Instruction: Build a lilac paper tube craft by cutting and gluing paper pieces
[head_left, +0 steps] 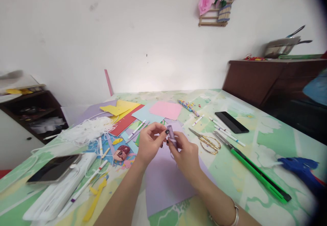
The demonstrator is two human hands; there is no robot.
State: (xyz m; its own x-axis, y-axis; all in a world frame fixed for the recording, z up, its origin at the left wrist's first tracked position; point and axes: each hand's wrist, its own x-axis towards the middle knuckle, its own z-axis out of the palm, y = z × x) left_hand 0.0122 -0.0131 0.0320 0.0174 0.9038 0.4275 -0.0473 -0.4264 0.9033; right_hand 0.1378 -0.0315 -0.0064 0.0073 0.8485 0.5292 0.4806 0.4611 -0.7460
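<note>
My right hand (187, 154) is closed around a small rolled tube of purple paper (170, 129), held upright above the table. A thin pale band crosses the tube near the fingers. My left hand (152, 140) pinches right beside the tube, thumb and forefinger together; what lies between those fingertips is too small to make out. Below both hands lies a flat purple sheet of paper (166, 188). Gold-handled scissors (209, 142) rest just right of my right hand, and a white marker (137, 129) lies left of my left hand.
Right: a green utility knife (258, 171), a black phone (231, 122), several markers and a blue glue gun (298, 168). Left: tangled white string (87, 130), another phone (53, 168), a white power strip (61, 188) and yellow scraps. Coloured paper, including a pink sheet (165, 109), lies behind.
</note>
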